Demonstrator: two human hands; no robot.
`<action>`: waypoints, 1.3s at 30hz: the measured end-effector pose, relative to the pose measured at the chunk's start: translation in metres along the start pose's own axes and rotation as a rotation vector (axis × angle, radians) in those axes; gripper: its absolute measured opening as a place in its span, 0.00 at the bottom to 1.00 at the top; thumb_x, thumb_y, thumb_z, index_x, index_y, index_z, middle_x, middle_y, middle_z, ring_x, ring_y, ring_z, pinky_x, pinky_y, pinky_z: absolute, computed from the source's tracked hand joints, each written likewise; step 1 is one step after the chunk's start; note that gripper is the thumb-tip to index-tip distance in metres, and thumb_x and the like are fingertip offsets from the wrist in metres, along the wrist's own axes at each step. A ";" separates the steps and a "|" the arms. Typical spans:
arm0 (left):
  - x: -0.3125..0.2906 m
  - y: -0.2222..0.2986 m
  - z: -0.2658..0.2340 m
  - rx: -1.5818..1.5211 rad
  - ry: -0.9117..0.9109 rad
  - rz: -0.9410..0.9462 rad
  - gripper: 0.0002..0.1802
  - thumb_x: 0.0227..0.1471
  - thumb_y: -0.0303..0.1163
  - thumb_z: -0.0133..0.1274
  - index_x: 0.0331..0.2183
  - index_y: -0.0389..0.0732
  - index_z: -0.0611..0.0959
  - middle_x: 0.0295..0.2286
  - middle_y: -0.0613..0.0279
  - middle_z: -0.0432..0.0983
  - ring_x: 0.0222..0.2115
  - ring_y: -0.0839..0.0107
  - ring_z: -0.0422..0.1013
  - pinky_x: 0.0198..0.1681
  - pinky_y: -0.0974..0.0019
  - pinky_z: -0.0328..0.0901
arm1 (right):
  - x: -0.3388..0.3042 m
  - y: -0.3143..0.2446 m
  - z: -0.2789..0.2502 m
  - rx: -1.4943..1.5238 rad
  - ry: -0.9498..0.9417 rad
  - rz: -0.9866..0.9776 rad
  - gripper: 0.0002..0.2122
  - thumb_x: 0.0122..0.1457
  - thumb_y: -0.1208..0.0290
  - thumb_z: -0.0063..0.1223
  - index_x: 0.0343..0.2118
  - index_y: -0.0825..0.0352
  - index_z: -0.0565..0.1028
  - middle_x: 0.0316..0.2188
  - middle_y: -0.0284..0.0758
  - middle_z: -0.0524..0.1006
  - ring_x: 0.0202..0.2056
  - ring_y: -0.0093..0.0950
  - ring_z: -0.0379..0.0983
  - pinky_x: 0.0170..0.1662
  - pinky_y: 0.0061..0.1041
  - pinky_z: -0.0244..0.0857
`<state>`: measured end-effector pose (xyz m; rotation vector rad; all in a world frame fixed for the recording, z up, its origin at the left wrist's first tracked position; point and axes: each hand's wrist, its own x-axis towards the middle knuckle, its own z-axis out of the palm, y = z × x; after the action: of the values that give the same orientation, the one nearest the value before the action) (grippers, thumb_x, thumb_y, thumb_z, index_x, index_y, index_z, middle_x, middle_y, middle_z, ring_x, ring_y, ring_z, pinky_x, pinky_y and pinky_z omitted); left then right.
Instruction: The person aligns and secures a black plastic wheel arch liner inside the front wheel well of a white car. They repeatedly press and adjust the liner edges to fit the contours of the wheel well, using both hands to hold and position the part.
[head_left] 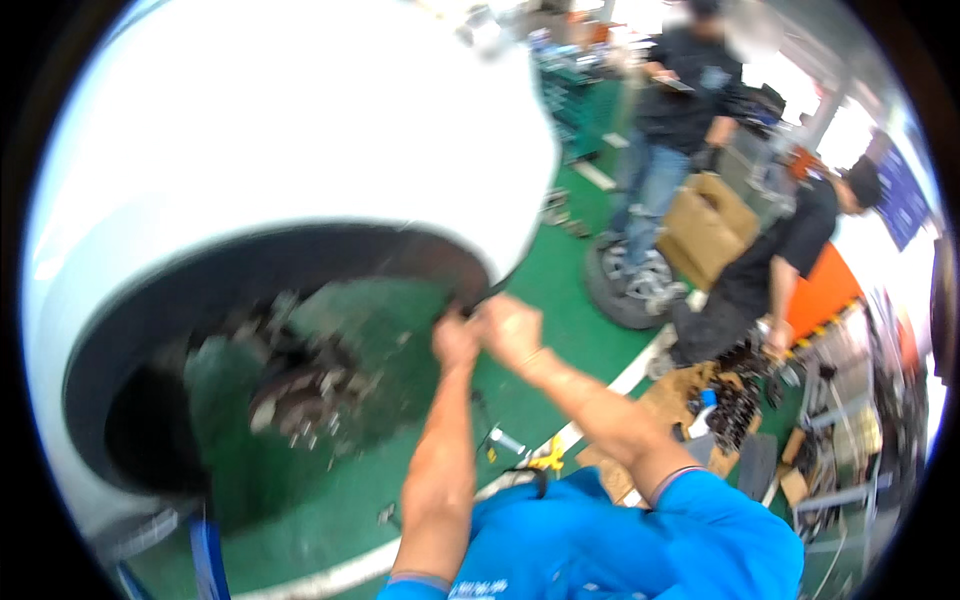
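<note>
A white car body (330, 110) fills the upper left, with a dark wheel arch liner (330, 245) curving under its edge. My left hand (457, 338) is closed at the liner's right-hand lower end. Right beside it, almost touching, my right hand (512, 330) is also closed, at the corner where the liner meets the body edge. Blur and the hands themselves hide the exact fingertips and any small part between them. Inside the arch a rusty brake and hub assembly (305, 395) is exposed, with no wheel on it.
Beyond the car, a person in black (690, 90) stands behind a wheel (632, 285) lying on the green floor. Another person (770, 260) bends over dark parts and cardboard (670, 400). A yellow tool (547, 455) lies near me; a metal rack (850, 490) stands right.
</note>
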<state>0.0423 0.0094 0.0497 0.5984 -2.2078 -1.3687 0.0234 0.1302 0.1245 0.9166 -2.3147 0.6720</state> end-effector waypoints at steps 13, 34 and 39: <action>-0.001 0.001 0.007 -0.556 -0.037 0.140 0.17 0.49 0.19 0.58 0.44 0.26 0.80 0.39 0.56 0.82 0.37 0.68 0.75 0.46 0.64 0.68 | -0.007 0.010 -0.012 0.261 0.025 -0.012 0.06 0.53 0.70 0.55 0.30 0.66 0.75 0.27 0.36 0.73 0.31 0.38 0.76 0.30 0.40 0.69; -0.001 0.010 -0.001 -0.456 0.018 0.096 0.17 0.48 0.23 0.59 0.42 0.28 0.82 0.36 0.54 0.82 0.35 0.69 0.76 0.43 0.64 0.69 | 0.000 0.004 -0.009 0.131 0.097 -0.122 0.06 0.52 0.69 0.59 0.28 0.64 0.74 0.24 0.35 0.72 0.27 0.36 0.75 0.28 0.36 0.70; 0.002 0.001 0.007 -0.437 0.056 0.117 0.17 0.47 0.28 0.62 0.41 0.31 0.83 0.33 0.50 0.82 0.33 0.64 0.77 0.39 0.61 0.69 | -0.001 0.006 -0.007 0.128 0.108 -0.094 0.06 0.53 0.69 0.59 0.29 0.65 0.75 0.25 0.35 0.73 0.28 0.36 0.76 0.29 0.36 0.70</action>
<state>0.0363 0.0138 0.0478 0.3370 -1.7861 -1.6771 0.0219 0.1393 0.1277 1.0143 -2.1402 0.8174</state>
